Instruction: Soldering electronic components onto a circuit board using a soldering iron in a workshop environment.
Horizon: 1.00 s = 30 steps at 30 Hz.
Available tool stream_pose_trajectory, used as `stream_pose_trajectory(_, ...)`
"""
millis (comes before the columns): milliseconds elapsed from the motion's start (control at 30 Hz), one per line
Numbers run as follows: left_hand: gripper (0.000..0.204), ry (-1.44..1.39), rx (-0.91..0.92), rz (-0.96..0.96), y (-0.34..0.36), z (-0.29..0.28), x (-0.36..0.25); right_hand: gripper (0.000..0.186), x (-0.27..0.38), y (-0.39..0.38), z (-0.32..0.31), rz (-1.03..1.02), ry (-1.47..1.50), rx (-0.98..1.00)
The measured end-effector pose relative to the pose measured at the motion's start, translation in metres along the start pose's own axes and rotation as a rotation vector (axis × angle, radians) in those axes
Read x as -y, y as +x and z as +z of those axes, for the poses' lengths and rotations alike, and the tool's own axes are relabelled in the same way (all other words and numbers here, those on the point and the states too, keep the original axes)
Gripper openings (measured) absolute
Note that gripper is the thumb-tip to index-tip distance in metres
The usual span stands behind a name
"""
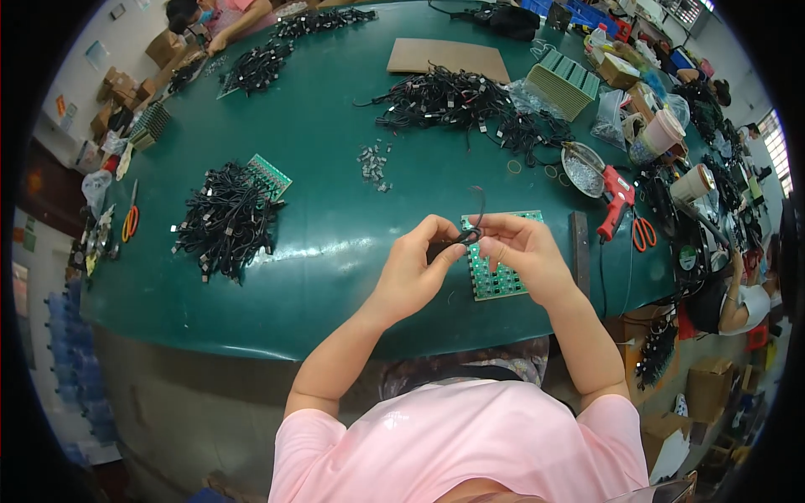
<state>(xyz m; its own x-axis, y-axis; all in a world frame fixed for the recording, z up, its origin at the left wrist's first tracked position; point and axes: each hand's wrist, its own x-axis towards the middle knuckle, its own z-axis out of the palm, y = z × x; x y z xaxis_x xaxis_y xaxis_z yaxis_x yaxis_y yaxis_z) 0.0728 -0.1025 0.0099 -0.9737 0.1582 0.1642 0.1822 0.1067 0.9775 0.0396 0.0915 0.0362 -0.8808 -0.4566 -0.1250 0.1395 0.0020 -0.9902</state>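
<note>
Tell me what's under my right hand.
Under the right hand, a green circuit board lies on the table. Its near end and far edge show; whatever the hand covers cannot be seen.

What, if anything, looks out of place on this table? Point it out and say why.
The small greyish pieces scattered loose on the green table: they lie in an untidy patch with no tray under them, as if tipped out, though possibly on purpose. Nothing looks clearly damaged.
</note>
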Motion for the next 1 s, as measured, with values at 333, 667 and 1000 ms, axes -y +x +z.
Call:
stream_pose_trajectory(333, 0.014, -0.506, 0.245, -0.228, 0.006, -0.034, 0.004, 0.027, -0.012, 0.042, -0.026, 0.158, 0.652, 0.143)
stream_pose_trajectory(667, 0.030, -0.277, 0.266, -0.260, 0.016, -0.019, 0.017, 0.011, -0.013, 0.033, -0.015, 0.124, 0.141, -0.008)
stream_pose_trajectory(1000, 0.014, 0.499, 0.101, -0.081, 0.016, 0.020, 0.008, 0.009, -0.042, 0.010, -0.018, -0.101, -0.317, -0.201)
